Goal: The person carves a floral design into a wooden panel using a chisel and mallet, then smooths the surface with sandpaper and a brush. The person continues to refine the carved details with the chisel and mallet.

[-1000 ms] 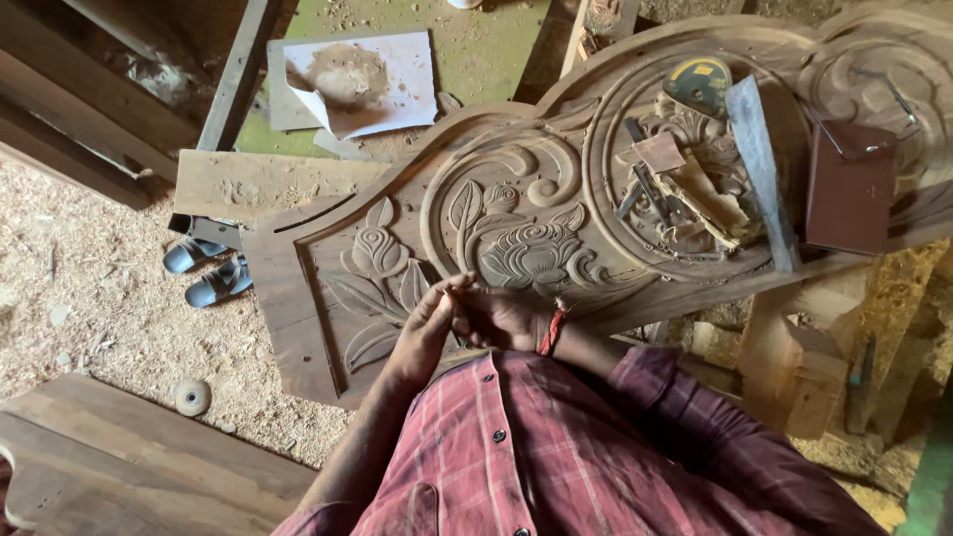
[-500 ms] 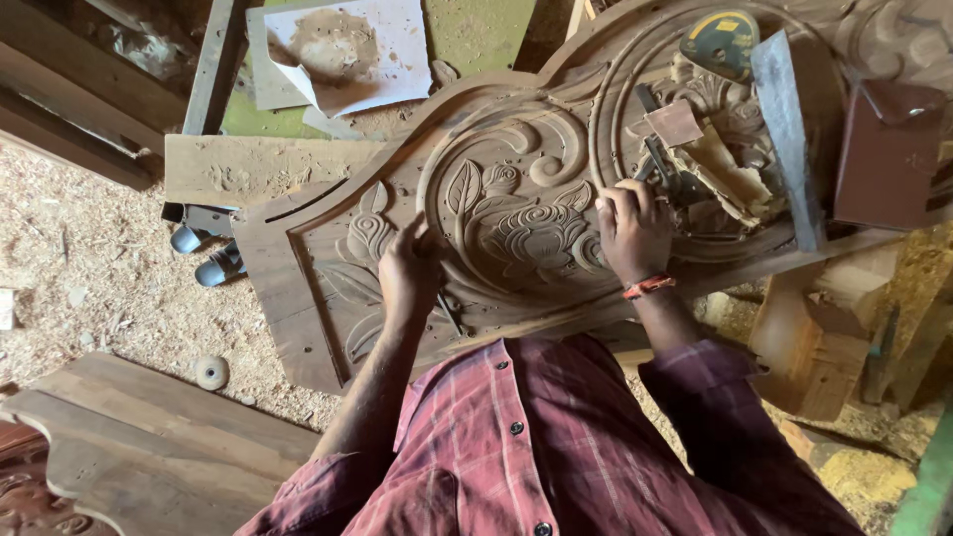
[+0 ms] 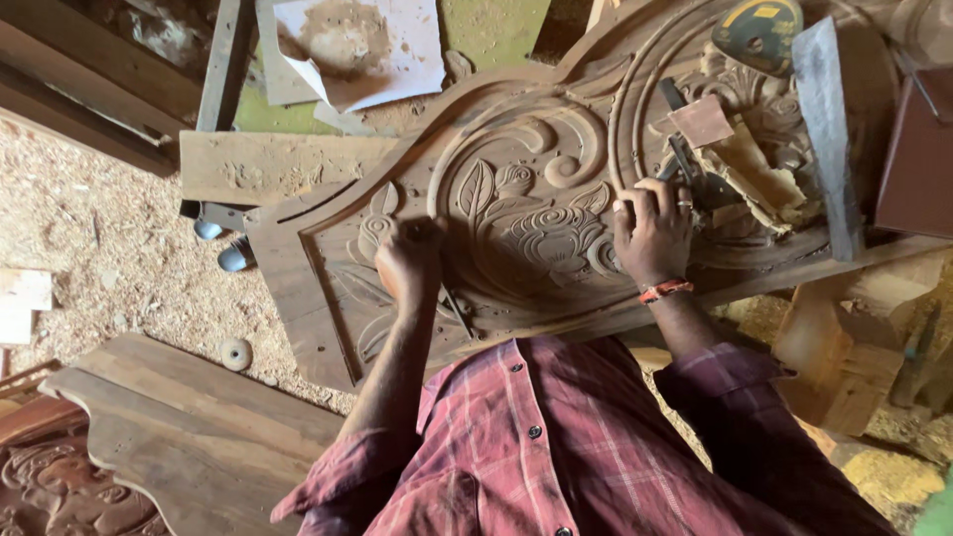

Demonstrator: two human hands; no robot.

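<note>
The carved wooden panel (image 3: 536, 228) is lying across the middle of the view, on supports that are mostly hidden. The left hand (image 3: 407, 260) is resting on its leaf carving, its grip curled around a thin tool (image 3: 455, 310). The right hand (image 3: 652, 230) is pressing on the panel, fingers bent; whether it is pinching anything, I cannot tell. Loose wood scraps (image 3: 740, 164) and a sanding disc (image 3: 759, 30) are crowding the panel just beyond the right hand. Sawdust (image 3: 89, 248) is covering the floor.

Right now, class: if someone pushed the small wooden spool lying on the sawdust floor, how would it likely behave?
The spool looks round, so it would probably roll, though loose sawdust should slow it. Being small and apparently wooden, it is likely light and stiff.
</note>
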